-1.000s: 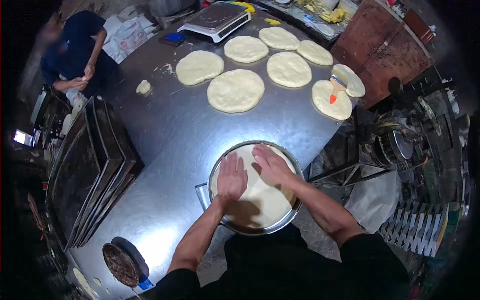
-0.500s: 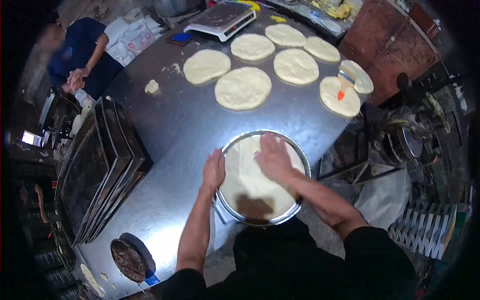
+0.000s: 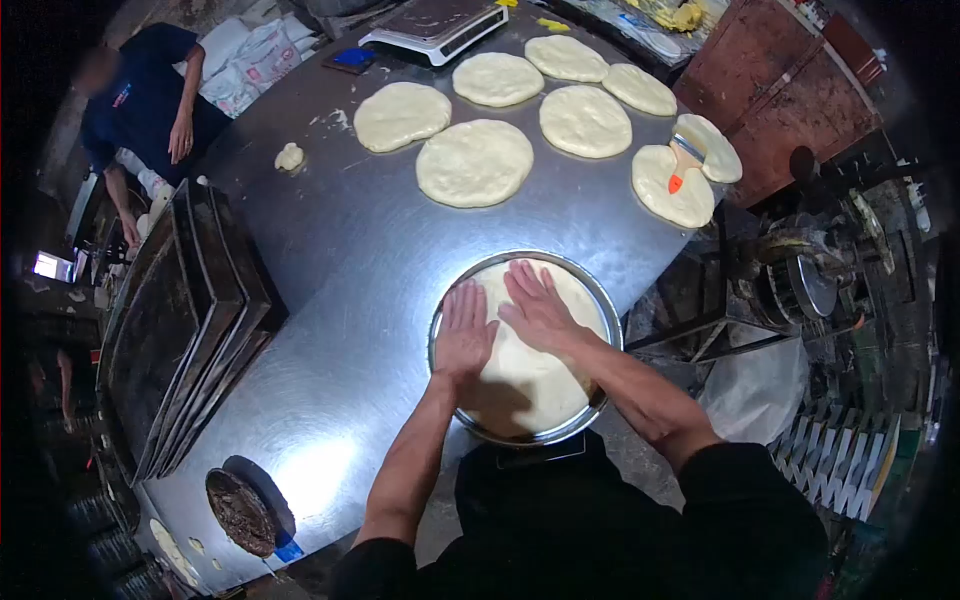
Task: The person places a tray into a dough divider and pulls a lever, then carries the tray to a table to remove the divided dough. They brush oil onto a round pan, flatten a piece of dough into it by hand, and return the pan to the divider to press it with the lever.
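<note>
A round metal pan (image 3: 610,325) stands at the near edge of the steel table, with a wide sheet of pale dough (image 3: 525,385) spread across its inside. My left hand (image 3: 465,325) lies flat on the dough at the pan's left side, fingers pointing away from me. Beside it my right hand (image 3: 540,308) rests on the dough near the far middle, fingers stretched and slightly spread. Neither hand holds anything. My forearms hide part of the pan's lower right rim.
Several flat dough rounds (image 3: 475,163) lie farther back, one under a brush (image 3: 682,160). Behind them is a scale (image 3: 435,30). Dark baking trays (image 3: 165,340) lean at left, near a bowl of brown paste (image 3: 240,510). Another person (image 3: 150,100) stands at the far left.
My left hand has moved from the pan's left rim onto the dough. My right hand still presses the dough. The other person's clasped hands have come apart.
</note>
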Available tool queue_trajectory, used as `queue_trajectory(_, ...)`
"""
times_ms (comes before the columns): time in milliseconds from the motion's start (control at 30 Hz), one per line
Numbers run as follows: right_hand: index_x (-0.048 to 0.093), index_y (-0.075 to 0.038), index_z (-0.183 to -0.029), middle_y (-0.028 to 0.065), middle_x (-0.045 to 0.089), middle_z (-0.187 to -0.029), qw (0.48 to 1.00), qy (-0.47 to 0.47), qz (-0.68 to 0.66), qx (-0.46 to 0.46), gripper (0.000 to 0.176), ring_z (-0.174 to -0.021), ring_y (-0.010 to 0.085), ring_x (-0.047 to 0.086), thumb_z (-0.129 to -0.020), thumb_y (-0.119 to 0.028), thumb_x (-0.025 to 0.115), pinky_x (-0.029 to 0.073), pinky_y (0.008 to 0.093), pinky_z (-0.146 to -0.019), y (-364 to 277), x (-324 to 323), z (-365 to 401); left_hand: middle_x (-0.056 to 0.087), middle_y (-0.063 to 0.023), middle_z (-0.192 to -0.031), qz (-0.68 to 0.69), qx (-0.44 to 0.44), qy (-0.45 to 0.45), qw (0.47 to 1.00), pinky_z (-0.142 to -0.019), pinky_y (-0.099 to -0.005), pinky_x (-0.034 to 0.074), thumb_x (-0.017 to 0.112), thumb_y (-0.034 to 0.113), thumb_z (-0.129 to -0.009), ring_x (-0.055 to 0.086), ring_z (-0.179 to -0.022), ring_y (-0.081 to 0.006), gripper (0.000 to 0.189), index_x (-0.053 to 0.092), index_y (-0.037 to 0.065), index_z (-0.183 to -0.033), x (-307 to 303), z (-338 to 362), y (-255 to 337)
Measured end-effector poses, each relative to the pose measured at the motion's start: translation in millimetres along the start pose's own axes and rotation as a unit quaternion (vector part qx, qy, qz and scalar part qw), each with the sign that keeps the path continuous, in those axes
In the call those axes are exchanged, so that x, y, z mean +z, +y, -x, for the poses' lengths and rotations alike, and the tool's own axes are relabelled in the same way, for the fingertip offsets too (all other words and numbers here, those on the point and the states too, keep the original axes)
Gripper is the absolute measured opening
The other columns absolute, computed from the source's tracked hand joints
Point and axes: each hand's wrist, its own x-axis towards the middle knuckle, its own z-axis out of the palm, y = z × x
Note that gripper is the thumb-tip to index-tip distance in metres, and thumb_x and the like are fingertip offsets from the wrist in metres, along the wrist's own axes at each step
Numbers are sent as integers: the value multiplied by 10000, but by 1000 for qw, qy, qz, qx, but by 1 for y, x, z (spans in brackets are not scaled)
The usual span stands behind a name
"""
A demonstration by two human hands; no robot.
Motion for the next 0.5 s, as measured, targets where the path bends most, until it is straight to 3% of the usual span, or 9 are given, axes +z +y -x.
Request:
queue_trajectory(100, 335, 65, -1400, 244, 254, -1509, 997, 7, -29, 69, 642, -1436, 346, 176, -962, -392, 440, 91, 505, -1161, 4, -10, 7, 300, -238, -1494, -5, -75, -26, 997, -1161, -484, 164, 443, 287, -946, 254, -1412, -345, 582, 346, -54, -1408, 4, 10, 6)
queue_trajectory(133, 327, 66, -1404, 244, 242, -1514, 998, 3, -24, 62, 646, -1438, 349, 164, -963, -392, 438, 90, 507, -1160, 11, -2, 16, 276, -221, -1511, -77, -94, -106, 987, -1165, -480, 143, 419, 322, -957, 228, -1424, -332, 596, 332, -44, -1419, 4, 5, 10)
queue_trajectory(167, 319, 67, -1408, 244, 230, -1519, 998, -4, -18, 55, 650, -1440, 353, 151, -964, -393, 436, 89, 510, -1158, 14, -2, 23, 276, -221, -1511, -74, -88, -109, 987, -1165, -480, 143, 419, 322, -957, 228, -1424, -332, 596, 332, -44, -1419, 1, -10, 17)
queue_trajectory(233, 298, 55, -1427, 235, 202, -1533, 989, -66, -104, 78, 674, -1445, 356, 132, -964, -418, 429, 76, 499, -1164, 22, -10, 18, 274, -202, -1518, -49, 68, -43, 996, -1167, -488, 128, 413, 364, -960, 211, -1432, -322, 618, 337, -46, -1417, -1, -27, 31)
queue_trajectory(300, 297, 49, -1431, 216, 198, -1540, 990, -23, -67, 121, 686, -1450, 338, 124, -961, -433, 429, 73, 488, -1169, 33, 4, 41, 232, -183, -1540, -33, 49, -60, 996, -1168, -495, 108, 408, 397, -963, 167, -1446, -313, 646, 298, -20, -1445, 17, -37, 23)
queue_trajectory(367, 310, 35, -1431, 204, 184, -1548, 996, -33, -1, 84, 662, -1455, 326, 104, -968, -427, 411, 73, 479, -1171, 38, -9, 45, 184, -176, -1557, -24, 6, -95, 995, -1168, -499, 93, 400, 433, -964, 127, -1455, -311, 682, 240, 14, -1477, 15, -34, 24)
queue_trajectory(433, 319, 16, -1433, 218, 271, -1513, 975, -66, -174, 123, 621, -1428, 333, 211, -981, -405, 384, 151, 442, -1163, 54, -7, 32, 185, -180, -1557, -24, -12, -116, 993, -1165, -504, 97, 410, 421, -964, 134, -1452, -326, 679, 233, 18, -1480, 6, -41, 23)
queue_trajectory(467, 315, -2, -1439, 228, 385, -1447, 912, -54, -327, 243, 582, -1364, 347, 345, -993, -374, 348, 237, 411, -1134, 43, -52, 28, 205, -186, -1548, -44, -45, -138, 988, -1164, -504, 101, 413, 399, -965, 153, -1446, -331, 657, 258, 7, -1468, -2, -48, 27)
queue_trajectory(500, 341, 3, -1422, 231, 474, -1372, 913, 49, -342, 215, 550, -1291, 354, 445, -997, -345, 339, 298, 385, -1103, 44, -70, 36, 226, -193, -1540, -61, -81, -159, 982, -1163, -504, 106, 416, 378, -966, 172, -1440, -335, 636, 283, -4, -1457, -5, -55, 38)
